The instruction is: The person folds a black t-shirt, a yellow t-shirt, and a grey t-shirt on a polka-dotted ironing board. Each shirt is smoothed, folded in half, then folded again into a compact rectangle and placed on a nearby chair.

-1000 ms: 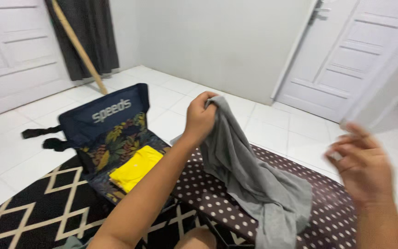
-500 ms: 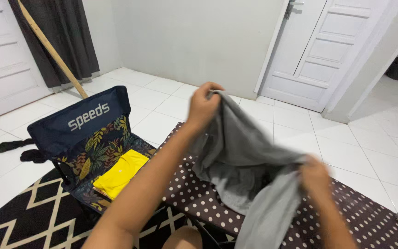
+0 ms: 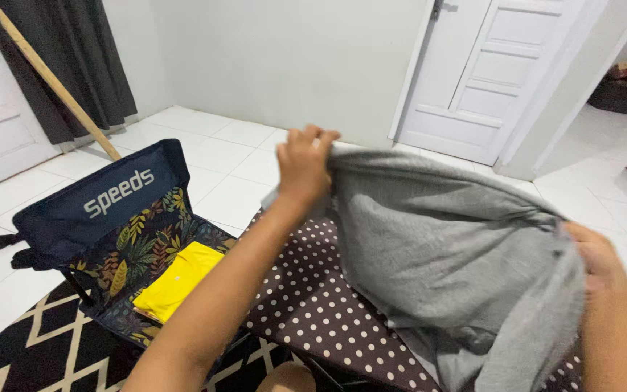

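Note:
A grey cloth garment (image 3: 448,254) hangs spread between both hands above a dark brown mat with white dots (image 3: 313,305). My left hand (image 3: 305,163) grips its upper edge, raised at the middle of the view. My right hand (image 3: 600,258) holds the other side of the cloth, lower and at the right. The cloth's lower part drapes down onto the dotted mat.
An open navy bag with a leaf-print lining (image 3: 121,239) lies at the left, a yellow folded item (image 3: 175,279) inside it. A black and cream patterned rug (image 3: 30,348) lies underneath. A wooden pole (image 3: 52,80) leans by dark curtains. White doors and tiled floor surround.
My right hand, open and free a second ago, came in and took hold of the grey cloth. The cloth is now stretched wide between both hands.

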